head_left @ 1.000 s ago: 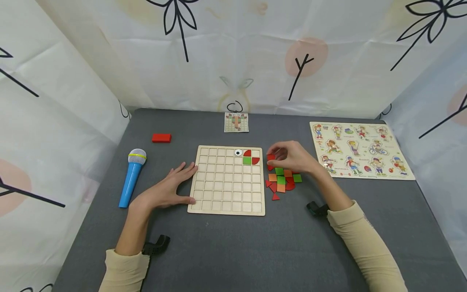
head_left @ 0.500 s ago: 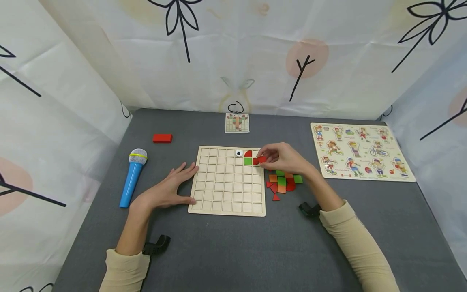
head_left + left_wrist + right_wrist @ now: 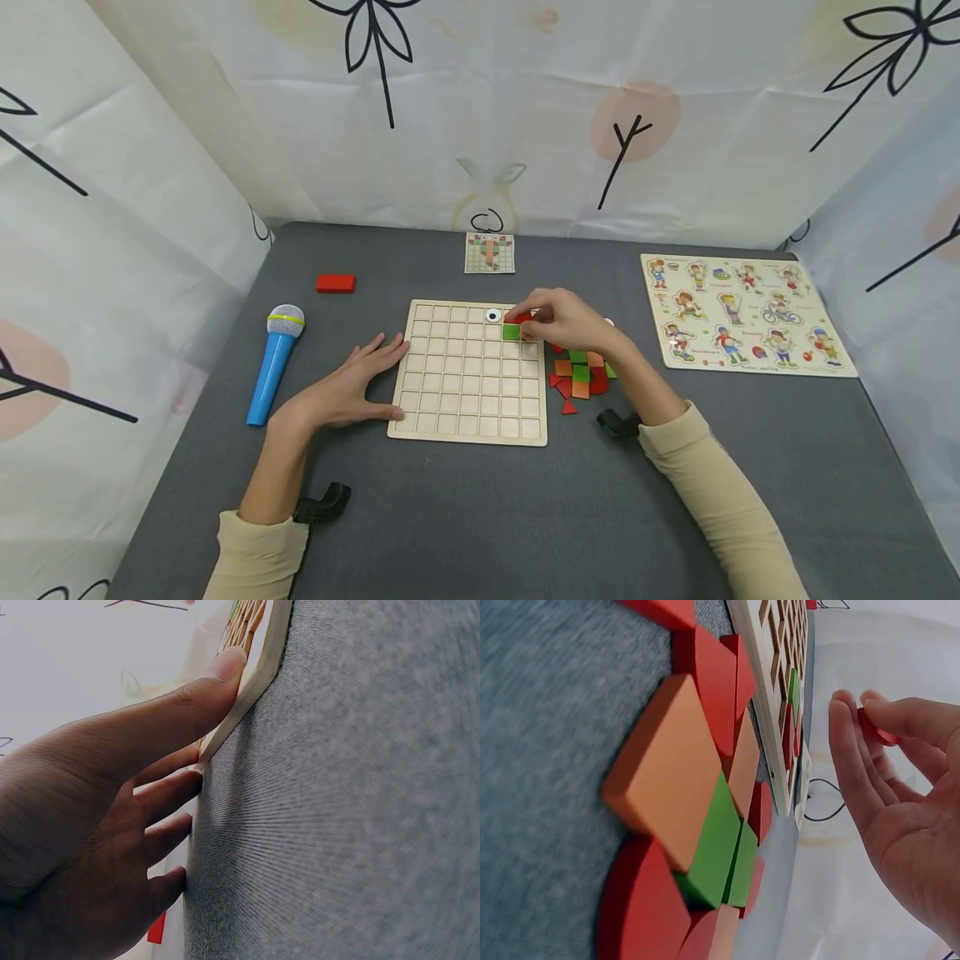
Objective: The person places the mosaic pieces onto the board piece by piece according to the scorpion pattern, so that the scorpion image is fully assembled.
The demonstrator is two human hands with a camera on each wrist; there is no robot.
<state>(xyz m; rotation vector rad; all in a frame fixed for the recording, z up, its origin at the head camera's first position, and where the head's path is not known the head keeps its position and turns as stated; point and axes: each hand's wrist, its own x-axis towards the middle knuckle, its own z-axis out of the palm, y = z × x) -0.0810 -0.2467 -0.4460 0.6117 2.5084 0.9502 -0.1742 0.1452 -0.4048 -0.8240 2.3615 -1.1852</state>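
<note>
A wooden grid board [image 3: 462, 385] lies in the middle of the table. My left hand [image 3: 341, 390] rests with spread fingers along its left side, and the thumb [image 3: 225, 667] touches the near-left corner. Over the upper right of the board, my right hand [image 3: 567, 320] pinches a small red piece [image 3: 877, 729] between thumb and fingers. An eye tile [image 3: 492, 315] and a green square [image 3: 511, 332] sit in cells beside that hand. Red pieces [image 3: 788, 736] also lie in the grid, largely hidden by the hand in the head view.
Loose red, orange and green pieces [image 3: 581, 389] are heaped against the board's right side. A small pattern card [image 3: 490, 253] lies behind it. A red block [image 3: 336, 284] and a blue toy microphone [image 3: 273, 367] are at left, a picture puzzle board [image 3: 742, 321] at right.
My right hand has moved left from the loose pieces to above the board's upper right, carrying a red piece. My left hand has stayed at the board's edge.
</note>
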